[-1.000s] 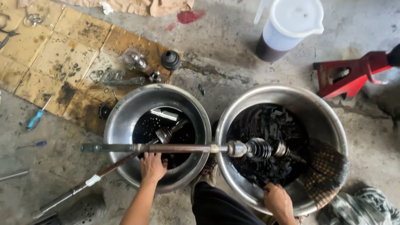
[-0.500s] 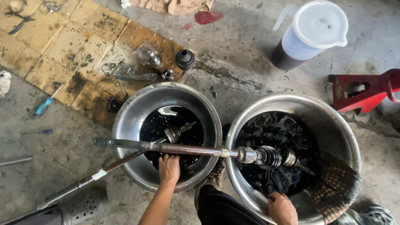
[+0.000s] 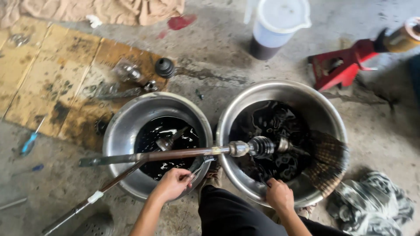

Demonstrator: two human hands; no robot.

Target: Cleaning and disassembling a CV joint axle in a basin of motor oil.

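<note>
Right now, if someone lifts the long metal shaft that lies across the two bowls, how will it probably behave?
The shaft is probably stiff: it spans both steel bowls without sagging. It may feel end-heavy, since the ribbed joint sits at one end. It looks wet and dark like the black liquid, so it is likely slippery and could roll on the rims.

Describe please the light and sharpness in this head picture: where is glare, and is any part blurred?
Head view: soft daylight, no hard shadows; bright glare streaks lie on the black liquid in the left basin and the right basin. The axle shaft and both hands, left hand and right hand, look fairly sharp; the red stand at the frame corner is slightly smeared.
</note>
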